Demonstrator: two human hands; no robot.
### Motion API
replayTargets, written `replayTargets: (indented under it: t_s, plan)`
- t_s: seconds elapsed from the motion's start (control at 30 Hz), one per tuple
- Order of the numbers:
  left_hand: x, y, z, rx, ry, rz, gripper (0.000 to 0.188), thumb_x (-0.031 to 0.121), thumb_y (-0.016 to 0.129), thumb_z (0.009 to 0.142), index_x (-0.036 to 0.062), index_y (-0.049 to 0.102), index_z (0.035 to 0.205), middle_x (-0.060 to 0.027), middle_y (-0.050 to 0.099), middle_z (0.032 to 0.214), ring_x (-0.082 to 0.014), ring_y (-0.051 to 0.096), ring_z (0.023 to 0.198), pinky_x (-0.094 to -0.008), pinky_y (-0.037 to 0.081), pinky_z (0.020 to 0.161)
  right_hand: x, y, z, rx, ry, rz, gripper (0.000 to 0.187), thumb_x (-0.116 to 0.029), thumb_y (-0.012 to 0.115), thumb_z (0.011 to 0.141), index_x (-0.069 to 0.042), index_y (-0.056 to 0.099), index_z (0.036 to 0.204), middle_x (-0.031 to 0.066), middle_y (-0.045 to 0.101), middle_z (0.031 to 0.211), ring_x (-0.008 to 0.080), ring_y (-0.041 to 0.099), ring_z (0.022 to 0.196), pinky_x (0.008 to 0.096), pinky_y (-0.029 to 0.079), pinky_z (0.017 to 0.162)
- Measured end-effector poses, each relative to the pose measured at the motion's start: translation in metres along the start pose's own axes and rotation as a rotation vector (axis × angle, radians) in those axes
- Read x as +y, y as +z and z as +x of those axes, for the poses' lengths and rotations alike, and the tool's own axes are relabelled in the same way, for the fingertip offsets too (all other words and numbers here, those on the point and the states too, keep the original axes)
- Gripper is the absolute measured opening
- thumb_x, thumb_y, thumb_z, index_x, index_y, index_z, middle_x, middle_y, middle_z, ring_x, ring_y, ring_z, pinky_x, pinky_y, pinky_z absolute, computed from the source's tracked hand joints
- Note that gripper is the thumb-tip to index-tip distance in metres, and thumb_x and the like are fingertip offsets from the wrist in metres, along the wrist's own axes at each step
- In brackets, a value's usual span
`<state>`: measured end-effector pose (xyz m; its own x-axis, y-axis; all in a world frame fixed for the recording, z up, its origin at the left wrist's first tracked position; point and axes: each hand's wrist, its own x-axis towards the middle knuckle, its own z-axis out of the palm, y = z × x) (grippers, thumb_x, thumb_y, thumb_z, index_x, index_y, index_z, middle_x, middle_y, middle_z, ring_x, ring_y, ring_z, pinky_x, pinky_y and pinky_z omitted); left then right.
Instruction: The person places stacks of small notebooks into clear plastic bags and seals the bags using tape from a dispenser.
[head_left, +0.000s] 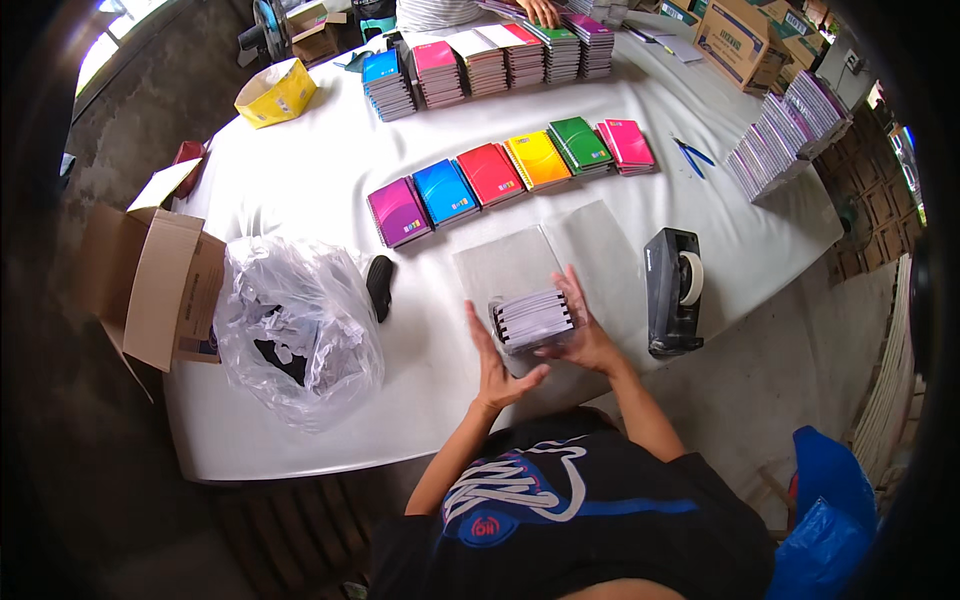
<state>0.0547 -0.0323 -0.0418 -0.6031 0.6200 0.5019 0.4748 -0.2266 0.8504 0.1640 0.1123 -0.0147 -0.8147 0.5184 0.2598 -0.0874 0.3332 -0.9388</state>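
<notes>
A small stack of spiral notebooks stands in front of me, white page edges and black bindings showing, with clear plastic around it. My left hand is at its left side, open, fingers stretched and thumb pointing right. On the right end my right hand holds the stack, its thumb at the near side and its fingers reaching up past the far corner. Beneath and beyond lie clear plastic sheets. A black tape dispenser with a pale roll stands to the right.
Colored notebooks line the table's middle; taller stacks stand behind, near another person's hand. Blue-handled pliers and piled notebooks are right. A scrap-filled plastic bag, black object and cardboard box are left.
</notes>
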Motion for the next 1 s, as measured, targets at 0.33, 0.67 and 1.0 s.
replayTargets:
  t_s: [0.33, 0.67, 1.0]
  plan:
    - [0.034, -0.039, 0.026, -0.337, 0.353, 0.685, 0.057, 0.018, 0.071, 0.065, 0.0155, 0.056, 0.12, -0.0021, 0.054, 0.124, -0.0178, 0.049, 0.115, -0.0355, 0.03, 0.092, -0.028, -0.005, -0.036, 0.061, -0.132, -0.37, 0.07, -0.007, 0.074, 0.068, -0.006, 0.044, 0.131, 0.0111, 0.044, 0.136, 0.0312, 0.038, 0.129, 0.0403, 0.032, 0.107]
    - [0.047, -0.067, 0.081, -0.886, 0.327, 0.654, 0.076, 0.027, 0.073, 0.06, 0.0256, 0.047, 0.131, 0.0039, 0.044, 0.135, -0.0156, 0.042, 0.122, -0.0426, 0.029, 0.088, -0.041, -0.012, -0.005, -0.198, -0.239, -0.54, 0.056, -0.003, 0.069, 0.067, -0.015, 0.053, 0.12, 0.0016, 0.049, 0.132, 0.0213, 0.043, 0.127, 0.0502, 0.025, 0.107]
    - [0.05, -0.061, 0.1, -0.97, 0.343, 0.578, 0.088, 0.047, 0.071, 0.06, 0.0137, 0.041, 0.136, -0.0035, 0.039, 0.14, -0.0272, 0.043, 0.118, -0.0416, 0.032, 0.091, -0.051, -0.01, 0.0, -0.19, -0.17, -0.574, 0.051, -0.01, 0.073, 0.065, -0.014, 0.052, 0.111, 0.0, 0.048, 0.13, 0.0199, 0.043, 0.125, 0.0571, 0.027, 0.103]
